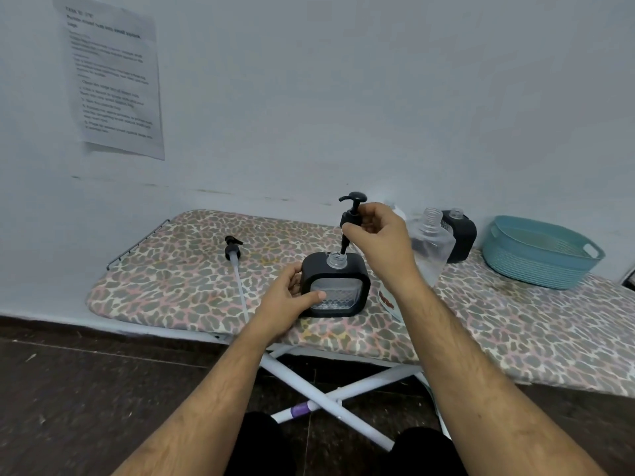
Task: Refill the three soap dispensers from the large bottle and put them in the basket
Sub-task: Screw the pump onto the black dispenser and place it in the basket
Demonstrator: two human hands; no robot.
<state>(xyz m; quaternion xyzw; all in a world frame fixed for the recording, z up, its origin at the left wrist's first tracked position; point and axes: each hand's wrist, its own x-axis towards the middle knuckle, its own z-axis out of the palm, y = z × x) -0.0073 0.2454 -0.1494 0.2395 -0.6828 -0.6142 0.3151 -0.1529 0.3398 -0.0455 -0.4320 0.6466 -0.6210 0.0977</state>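
A square black soap dispenser point(338, 286) with a clear ribbed window stands on the ironing board point(171, 286), its threaded neck uncapped. My left hand point(292, 293) grips its left side, thumb on the window. My right hand point(376, 235) pinches a black pump head point(351, 213) above the neck, its tube reaching down into the opening. A second pump point(233, 250) with a long white tube lies on the board to the left. Behind my right wrist stand a clear uncapped bottle point(431, 245) and another black dispenser point(460, 235), also uncapped. The large bottle is mostly hidden behind my right forearm.
A teal plastic basket point(543, 255) sits at the board's right end. The board stands against a pale wall with a printed sheet point(113, 80) taped up. White crossed legs point(330, 400) show below, over a dark floor.
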